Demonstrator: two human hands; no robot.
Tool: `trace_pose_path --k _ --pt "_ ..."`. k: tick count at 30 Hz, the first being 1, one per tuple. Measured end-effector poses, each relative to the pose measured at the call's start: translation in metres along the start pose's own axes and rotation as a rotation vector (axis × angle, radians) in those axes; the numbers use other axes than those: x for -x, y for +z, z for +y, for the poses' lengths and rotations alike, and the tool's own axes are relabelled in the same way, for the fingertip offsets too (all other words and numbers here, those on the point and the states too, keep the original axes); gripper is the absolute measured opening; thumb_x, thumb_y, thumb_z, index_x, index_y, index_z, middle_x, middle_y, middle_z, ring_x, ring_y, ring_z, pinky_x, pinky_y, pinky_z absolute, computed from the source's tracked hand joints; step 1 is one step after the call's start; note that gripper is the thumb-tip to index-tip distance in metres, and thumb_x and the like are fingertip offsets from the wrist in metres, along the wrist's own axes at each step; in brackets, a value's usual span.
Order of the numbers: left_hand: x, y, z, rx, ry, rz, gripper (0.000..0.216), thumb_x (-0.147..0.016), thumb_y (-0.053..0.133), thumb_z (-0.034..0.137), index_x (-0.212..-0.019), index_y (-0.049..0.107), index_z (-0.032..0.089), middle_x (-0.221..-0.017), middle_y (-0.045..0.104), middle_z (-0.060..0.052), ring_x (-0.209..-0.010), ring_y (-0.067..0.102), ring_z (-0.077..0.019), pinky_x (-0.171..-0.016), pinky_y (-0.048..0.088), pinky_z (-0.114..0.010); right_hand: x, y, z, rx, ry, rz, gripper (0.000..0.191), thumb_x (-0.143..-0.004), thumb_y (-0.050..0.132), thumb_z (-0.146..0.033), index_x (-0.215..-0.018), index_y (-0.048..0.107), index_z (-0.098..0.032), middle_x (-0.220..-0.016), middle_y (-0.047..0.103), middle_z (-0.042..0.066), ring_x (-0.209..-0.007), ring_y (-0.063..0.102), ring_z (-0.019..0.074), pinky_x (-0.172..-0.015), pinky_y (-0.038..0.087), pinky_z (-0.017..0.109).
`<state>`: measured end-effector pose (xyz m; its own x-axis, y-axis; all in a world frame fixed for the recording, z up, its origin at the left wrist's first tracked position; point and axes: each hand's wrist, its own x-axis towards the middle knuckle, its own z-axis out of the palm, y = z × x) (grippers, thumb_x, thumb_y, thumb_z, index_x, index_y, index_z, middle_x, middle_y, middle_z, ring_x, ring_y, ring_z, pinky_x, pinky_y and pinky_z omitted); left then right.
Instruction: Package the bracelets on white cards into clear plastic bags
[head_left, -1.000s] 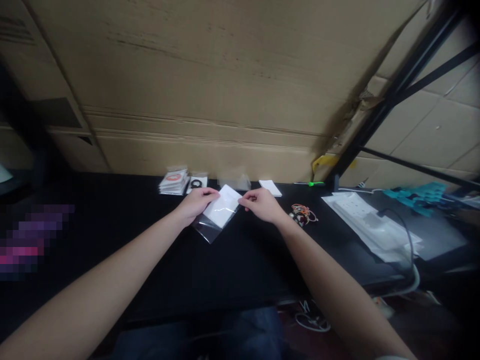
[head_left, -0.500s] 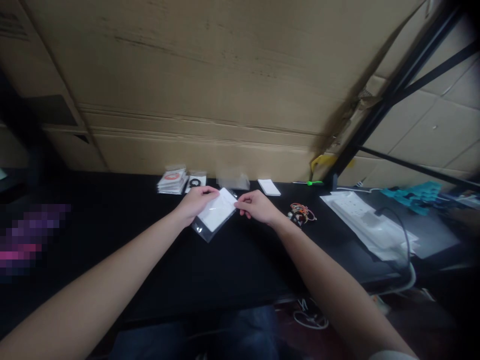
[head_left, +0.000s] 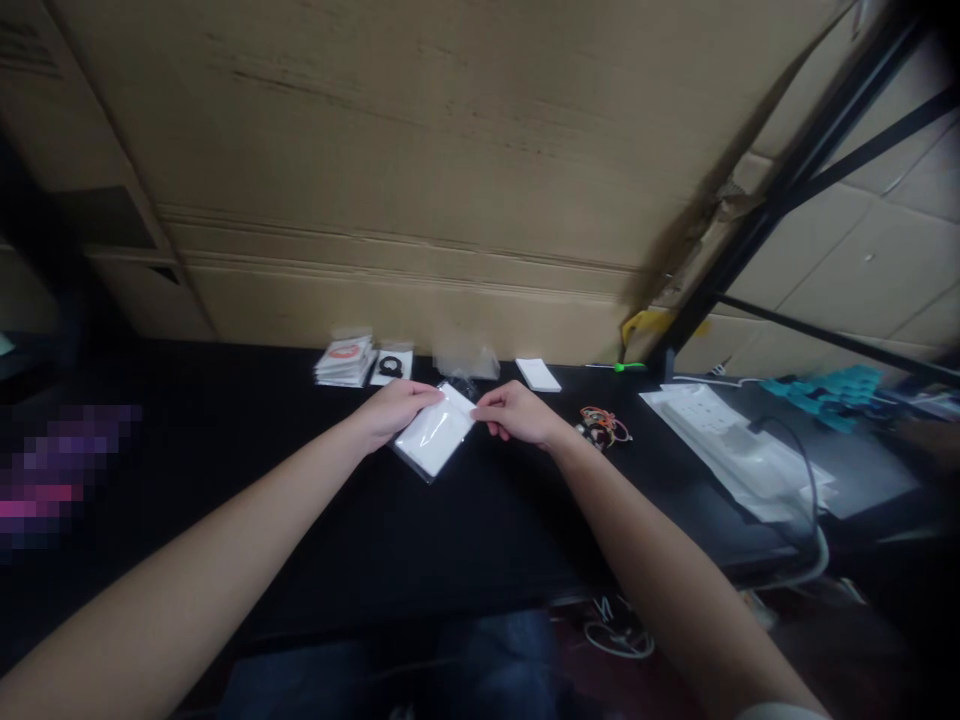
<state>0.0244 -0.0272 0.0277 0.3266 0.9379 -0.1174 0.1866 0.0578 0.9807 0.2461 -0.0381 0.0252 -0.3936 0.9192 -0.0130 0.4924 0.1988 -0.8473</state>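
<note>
A white card inside a clear plastic bag [head_left: 436,435] is held slanted above the black table [head_left: 337,560]. My left hand [head_left: 394,410] pinches its upper left edge, thumb on top. On the opposite side, my right hand [head_left: 516,412] pinches the right corner between thumb and fingers. Behind them lie a stack of bagged cards with a reddish ring [head_left: 343,358], a bagged card with a dark ring [head_left: 391,366], a pile of clear bags [head_left: 466,361] and a stack of white cards [head_left: 538,375]. Right of my right hand sits a tangle of coloured bands [head_left: 602,427].
A cardboard wall [head_left: 420,180] closes off the back of the table. A green-handled tool [head_left: 628,367] lies at the back right. Farther right are a white power strip on plastic packaging [head_left: 720,430], its cable, and a teal object [head_left: 829,395]. A black metal frame [head_left: 750,240] slants upward there.
The white card has slid deeper into the clear bag, toward its near corner. Both hands stay in nearly the same place, still pinching.
</note>
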Motion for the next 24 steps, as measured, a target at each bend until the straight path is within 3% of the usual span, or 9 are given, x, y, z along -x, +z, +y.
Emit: trace_pose_path --k 7,11,14,17,20,24 --pt "-0.007 -0.006 -0.010 -0.143 0.087 0.009 0.026 -0.075 0.063 0.039 -0.088 0.073 0.019 -0.083 0.071 -0.008 -0.072 0.062 -0.0196 -0.062 0.045 -0.029 -0.001 0.009 -0.006 -0.114 0.047 -0.076 0.024 -0.081 0.057 -0.030 -0.062 0.061 -0.017 -0.053 0.058 -0.001 -0.039 0.043 0.0055 -0.039 0.028 0.020" --pt "-0.009 -0.007 -0.014 -0.221 0.144 0.002 0.026 -0.074 0.062 0.041 -0.087 0.074 0.022 -0.084 0.071 -0.006 -0.072 0.061 -0.0202 -0.063 0.044 -0.030 0.002 0.005 -0.011 -0.186 0.090 -0.233 0.022 -0.080 0.059 -0.029 -0.063 0.062 -0.015 -0.060 0.064 0.001 -0.044 0.047 0.0056 -0.039 0.030 0.018" --pt "-0.007 -0.006 -0.011 -0.272 0.179 -0.041 0.026 -0.075 0.062 0.041 -0.086 0.074 0.022 -0.084 0.072 -0.006 -0.073 0.061 -0.0201 -0.064 0.043 -0.029 0.004 0.003 -0.012 -0.212 0.151 -0.354 0.030 -0.082 0.058 -0.039 -0.068 0.064 -0.013 -0.070 0.069 0.006 -0.047 0.051 0.0060 -0.041 0.035 0.017" --pt "-0.005 -0.004 -0.009 -0.343 0.210 -0.067 0.026 -0.076 0.059 0.042 -0.085 0.074 0.022 -0.084 0.072 -0.006 -0.075 0.061 -0.0208 -0.065 0.043 -0.029 0.004 0.008 -0.011 -0.157 0.125 -0.295 0.036 -0.082 0.057 -0.047 -0.071 0.065 -0.013 -0.072 0.070 0.007 -0.047 0.052 0.0064 -0.040 0.037 0.017" --pt "-0.004 -0.003 -0.008 -0.415 0.230 -0.045 0.028 -0.079 0.056 0.042 -0.087 0.073 0.022 -0.086 0.071 -0.006 -0.078 0.062 -0.0219 -0.067 0.044 -0.030 0.000 0.014 -0.007 -0.096 0.046 -0.180 0.027 -0.080 0.063 -0.039 -0.069 0.064 -0.014 -0.068 0.068 0.005 -0.045 0.052 0.0066 -0.039 0.038 0.018" --pt "0.004 0.003 -0.005 -0.589 0.434 0.111 0.045 -0.077 0.059 0.046 -0.116 0.062 0.023 -0.113 0.063 -0.009 -0.095 0.059 -0.0251 -0.082 0.044 -0.036 -0.006 0.014 0.001 -0.183 0.099 -0.012 0.023 -0.083 0.059 -0.031 -0.068 0.062 -0.014 -0.062 0.066 0.005 -0.044 0.053 0.0082 -0.039 0.041 0.019"
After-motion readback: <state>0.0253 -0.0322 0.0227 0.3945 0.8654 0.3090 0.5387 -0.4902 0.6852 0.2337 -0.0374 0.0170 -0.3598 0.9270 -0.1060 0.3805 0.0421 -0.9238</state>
